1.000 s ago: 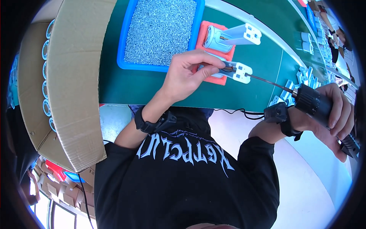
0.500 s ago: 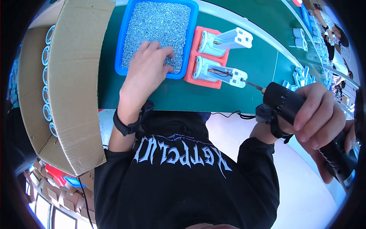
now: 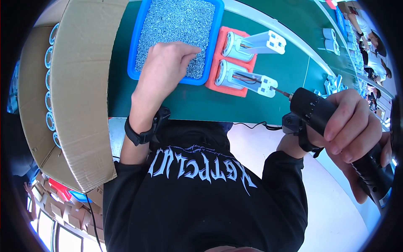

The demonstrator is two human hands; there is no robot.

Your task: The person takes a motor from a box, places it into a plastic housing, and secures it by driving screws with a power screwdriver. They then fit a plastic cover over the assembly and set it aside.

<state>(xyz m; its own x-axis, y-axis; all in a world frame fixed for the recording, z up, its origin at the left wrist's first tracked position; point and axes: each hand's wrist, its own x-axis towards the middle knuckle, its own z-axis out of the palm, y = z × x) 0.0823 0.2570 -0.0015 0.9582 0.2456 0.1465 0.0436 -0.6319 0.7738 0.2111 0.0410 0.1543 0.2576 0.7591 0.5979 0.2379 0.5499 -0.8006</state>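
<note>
My left hand (image 3: 161, 69) is over the blue tray (image 3: 133, 54) of small silvery screws (image 3: 176, 21). Its thumb and forefinger are pinched together near the tray's right side; whatever is between them is too small to make out. On the right, my right hand (image 3: 352, 126) is wrapped round a black electric screwdriver (image 3: 308, 108). The driver's thin bit points left, its tip at the end of the nearer white plastic fitting (image 3: 265, 86), which has dark wires inside. A similar white fitting (image 3: 272, 42) lies behind it. Both rest in a red foam block (image 3: 226, 90).
A tall cardboard box (image 3: 86, 92) with several white rings (image 3: 51, 121) inside stands at the left. White cylindrical parts (image 3: 331, 40) and other white pieces (image 3: 333, 85) lie farther right on the green table (image 3: 184, 105). Other people (image 3: 369, 42) are at the far right.
My left hand's spread fingers have closed into a pinch and lifted slightly from the screws. The right hand and screwdriver have hardly moved; the view has shifted slightly.
</note>
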